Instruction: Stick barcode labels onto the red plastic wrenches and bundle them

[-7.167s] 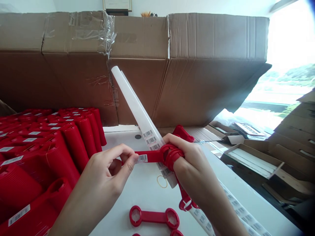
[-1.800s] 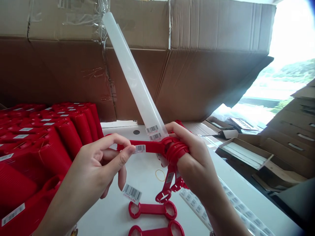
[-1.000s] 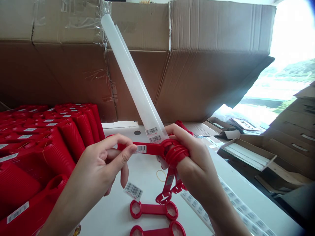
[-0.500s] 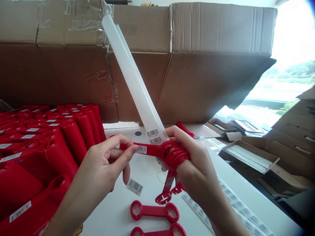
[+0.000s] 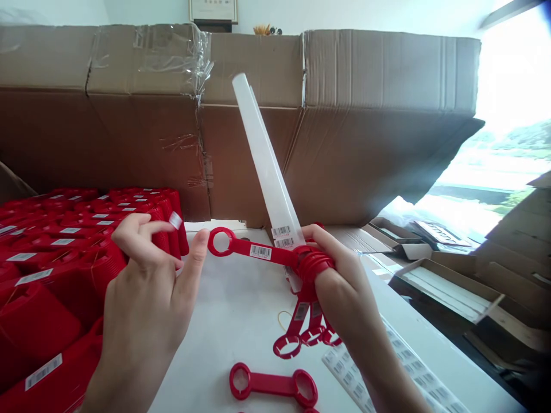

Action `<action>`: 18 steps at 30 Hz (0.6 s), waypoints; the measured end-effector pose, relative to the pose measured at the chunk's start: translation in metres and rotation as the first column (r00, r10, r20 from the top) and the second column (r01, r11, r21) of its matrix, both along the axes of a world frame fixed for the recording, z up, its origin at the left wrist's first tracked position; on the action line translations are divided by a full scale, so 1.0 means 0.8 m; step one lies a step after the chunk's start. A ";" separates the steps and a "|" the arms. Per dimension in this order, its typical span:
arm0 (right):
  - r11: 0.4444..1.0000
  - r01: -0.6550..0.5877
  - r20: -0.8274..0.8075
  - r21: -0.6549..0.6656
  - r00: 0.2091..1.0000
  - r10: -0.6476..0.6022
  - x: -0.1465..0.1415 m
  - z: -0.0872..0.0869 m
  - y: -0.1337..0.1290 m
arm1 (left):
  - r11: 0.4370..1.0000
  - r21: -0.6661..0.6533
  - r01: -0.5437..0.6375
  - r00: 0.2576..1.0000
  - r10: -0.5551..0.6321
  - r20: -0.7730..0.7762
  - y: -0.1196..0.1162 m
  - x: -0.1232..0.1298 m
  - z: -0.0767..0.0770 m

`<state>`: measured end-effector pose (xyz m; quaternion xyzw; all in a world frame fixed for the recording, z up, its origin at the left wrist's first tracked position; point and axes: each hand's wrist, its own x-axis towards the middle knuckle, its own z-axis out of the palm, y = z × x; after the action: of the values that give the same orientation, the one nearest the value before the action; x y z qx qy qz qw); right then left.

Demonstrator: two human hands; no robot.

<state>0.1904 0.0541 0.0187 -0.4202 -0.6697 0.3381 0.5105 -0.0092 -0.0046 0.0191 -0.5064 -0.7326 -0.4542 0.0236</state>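
My right hand (image 5: 344, 269) is closed round several red plastic pieces with ring ends (image 5: 314, 267) and a long white strip of barcode labels (image 5: 271, 166). One red piece with ring ends (image 5: 260, 252) points left from the bunch, a barcode sticker (image 5: 260, 252) on its bar. Others hang below the hand. My left hand (image 5: 150, 287) is open with its fingers apart, the thumb beside the left ring of that piece; whether they touch I cannot tell. A small label (image 5: 175, 220) clings to a fingertip of this hand.
Red ring-ended pieces (image 5: 273, 384) lie on the white table (image 5: 224, 310). Stacked red plastic goods (image 5: 38, 310) with barcodes stand at left. Label sheets (image 5: 413, 367) lie at right, a rubber band (image 5: 284, 319) in the middle. Large cardboard (image 5: 249, 149) rises behind; open boxes (image 5: 447, 287) stand right.
My left hand has let go of the red piece and moved left, opening. The loose barcode label near its fingers is now on a fingertip. The white strip stands slightly more upright.
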 end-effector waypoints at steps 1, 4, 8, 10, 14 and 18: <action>1.000 -0.005 -0.006 0.003 1.000 0.005 0.000 0.000 -0.001 | 0.998 0.059 0.026 1.000 -0.025 -0.006 0.001 0.001 -0.004; 0.999 -0.041 -0.020 0.008 0.999 0.041 -0.002 -0.001 -0.007 | 0.958 0.232 0.170 0.985 -0.160 -0.063 0.015 0.009 -0.020; 0.998 -0.045 -0.035 0.039 0.998 0.047 -0.008 -0.003 -0.016 | 0.925 0.314 0.213 0.977 -0.200 -0.073 0.035 0.026 -0.037; 0.998 -0.045 -0.050 0.053 0.998 0.048 -0.012 -0.005 -0.019 | 0.921 0.323 0.215 0.975 -0.224 -0.012 0.038 0.034 -0.039; 0.995 -0.087 -0.074 0.038 0.993 0.090 -0.019 -0.011 -0.024 | 0.904 0.347 0.250 0.962 -0.273 0.019 0.035 0.044 -0.038; 0.994 -0.108 -0.092 0.036 0.990 0.111 -0.020 -0.012 -0.025 | 0.886 0.364 0.287 0.949 -0.316 0.020 0.032 0.043 -0.039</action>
<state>0.1742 0.0340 0.0089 -0.3587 -0.6722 0.3745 0.5284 0.0255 0.0211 -0.0123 -0.5831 -0.5508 -0.5970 0.0154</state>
